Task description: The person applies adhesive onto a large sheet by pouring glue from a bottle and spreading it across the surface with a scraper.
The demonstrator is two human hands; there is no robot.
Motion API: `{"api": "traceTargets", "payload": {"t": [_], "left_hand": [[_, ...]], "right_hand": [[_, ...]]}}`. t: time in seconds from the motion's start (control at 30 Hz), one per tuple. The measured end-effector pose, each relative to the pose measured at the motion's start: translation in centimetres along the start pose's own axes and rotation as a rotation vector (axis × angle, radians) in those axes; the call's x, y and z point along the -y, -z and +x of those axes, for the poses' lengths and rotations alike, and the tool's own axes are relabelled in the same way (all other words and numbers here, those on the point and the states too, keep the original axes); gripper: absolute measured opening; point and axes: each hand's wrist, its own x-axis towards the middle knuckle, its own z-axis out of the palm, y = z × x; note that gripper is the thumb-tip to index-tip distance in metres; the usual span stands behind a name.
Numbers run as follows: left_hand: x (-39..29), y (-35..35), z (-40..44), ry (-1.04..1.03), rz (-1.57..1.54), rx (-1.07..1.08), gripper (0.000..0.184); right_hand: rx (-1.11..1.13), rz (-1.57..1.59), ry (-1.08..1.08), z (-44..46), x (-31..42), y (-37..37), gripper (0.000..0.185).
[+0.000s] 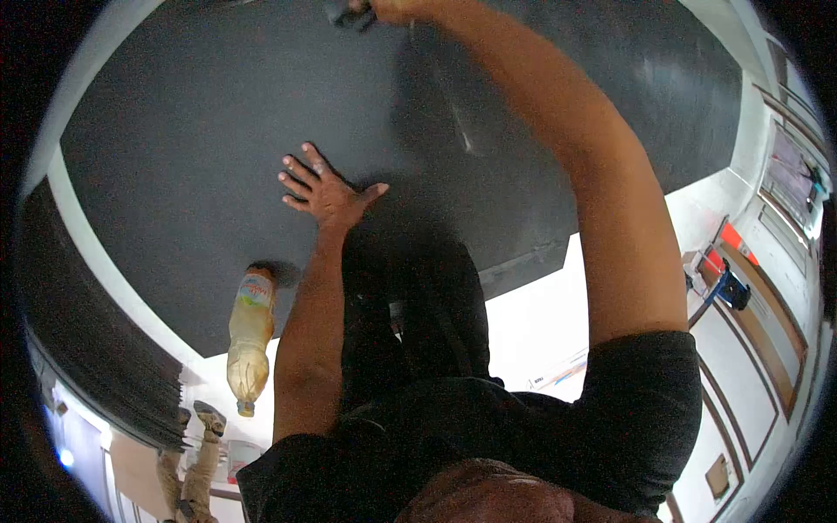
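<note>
My left hand point(330, 193) lies flat with its fingers spread on a large dark grey sheet point(200, 131). At the top edge of the view, my right hand point(394, 9) is closed around a dark object point(349, 16), partly cut off by the frame, so its kind does not show. Below my left hand and to its left, a plastic bottle point(251, 331) with a label and yellowish contents stands at the sheet's edge. A pale streak point(462, 131) marks the sheet between my arms.
A dark stack of sheets point(96, 340) rises at the left. Another person's legs point(200, 462) show at the lower left. To the right are an orange-red item point(739, 244), a blue-black item point(731, 288) and framed white panels point(741, 383).
</note>
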Motion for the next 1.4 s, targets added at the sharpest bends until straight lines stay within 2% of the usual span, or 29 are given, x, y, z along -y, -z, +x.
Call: {"api": "traceTargets", "payload": {"t": [0.03,0.07,0.13,0.3,0.37,0.43,0.57,0.63,0.7,0.77,0.87,1.07,1.17,1.23,1.27,1.33,1.4], "left_hand": [[-0.1,-0.1,0.1,-0.017,-0.004,0.006,0.164],[0.0,-0.4,0.1,-0.012,0.009,-0.019,0.164],[0.1,-1.1,0.3,0.018,0.035,-0.046,0.164],[0.2,-1.2,0.2,-0.015,0.036,-0.083,0.165],[0.5,-1.6,0.0,-0.051,0.032,-0.09,0.165],[1.1,-2.8,-0.1,-0.093,0.02,-0.204,0.165],[1.8,-2.2,-0.1,-0.113,0.038,-0.136,0.164],[2.1,-2.8,0.1,-0.118,0.023,-0.202,0.164],[2.1,-2.4,-0.3,-0.105,0.01,-0.196,0.163],[2.9,-3.0,0.2,-0.141,-0.009,-0.193,0.162],[3.5,-3.7,0.7,-0.164,-0.013,-0.225,0.159],[4.1,-4.7,2.0,-0.222,0.001,-0.349,0.154],[5.0,-6.7,1.2,-0.286,0.037,-0.422,0.152],[5.2,-6.6,0.7,-0.364,-0.064,-0.425,0.134],[4.8,-7.4,0.8,-0.366,-0.058,-0.442,0.134],[5.2,-11.7,-1.0,-0.358,-0.095,-0.45,0.114],[2.3,-15.3,-8.0,-0.42,0.077,-0.475,0.101]], "right_hand": [[0.056,-0.134,0.054,-0.9,0.0,0.0,0.026],[-0.066,-0.357,0.421,2.1,-5.1,-9.5,0.036],[0.142,-0.302,0.203,-7.5,-3.4,-6.4,0.028],[0.17,-0.301,0.165,-20.5,-8.5,-12.2,0.043],[0.264,-0.291,0.068,-25.6,-9.2,-13.6,0.049],[0.227,-0.227,0.022,-30.6,-10.5,-16.2,0.049],[0.07,-0.05,-0.113,-39.9,-12.3,-25.6,0.054],[0.054,-0.003,-0.198,-43.7,-10.7,-29.0,0.055],[0.027,0.041,-0.241,-45.4,-8.8,-29.8,0.057],[0.071,0.137,-0.413,-45.8,-6.3,-29.3,0.059],[-0.023,0.197,-0.395,-47.1,-4.5,-31.2,0.059],[0.008,0.197,-0.479,-46.9,-4.3,-31.7,0.051],[-0.038,0.095,-0.436,-47.2,-3.5,-31.9,0.054],[-0.058,0.088,-0.457,-47.4,-2.5,-31.6,0.053],[-0.077,0.075,-0.47,-47.2,-2.7,-31.8,0.052],[-0.123,0.055,-0.447,-47.1,-3.4,-33.0,0.049],[-0.129,0.073,-0.446,-46.3,-3.6,-32.7,0.044]]}}
